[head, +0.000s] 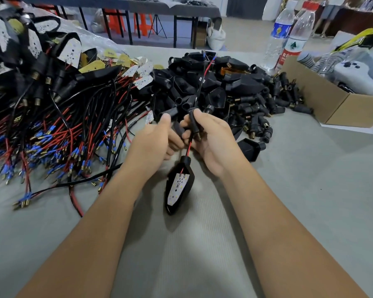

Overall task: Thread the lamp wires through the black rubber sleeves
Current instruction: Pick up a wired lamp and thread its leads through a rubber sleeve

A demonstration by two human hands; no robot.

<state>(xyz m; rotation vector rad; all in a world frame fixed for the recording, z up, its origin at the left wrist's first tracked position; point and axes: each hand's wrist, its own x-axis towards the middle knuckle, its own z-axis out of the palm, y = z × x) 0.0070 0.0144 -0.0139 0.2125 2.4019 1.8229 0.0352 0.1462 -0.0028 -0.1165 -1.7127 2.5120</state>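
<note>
Hands [181, 138] grip rubber sleeve [194, 123] | grey table [289, 190] | cardboard box [332, 104]

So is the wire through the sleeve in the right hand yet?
Yes. The wire comes out above the sleeve in the right hand and below it toward the lamp.

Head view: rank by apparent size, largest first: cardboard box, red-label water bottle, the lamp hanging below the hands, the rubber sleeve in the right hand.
1. cardboard box, though it is cut off by the frame edge.
2. red-label water bottle.
3. lamp. It is nearer the camera, so its place against the bottle is unsure.
4. rubber sleeve in the right hand.
</note>
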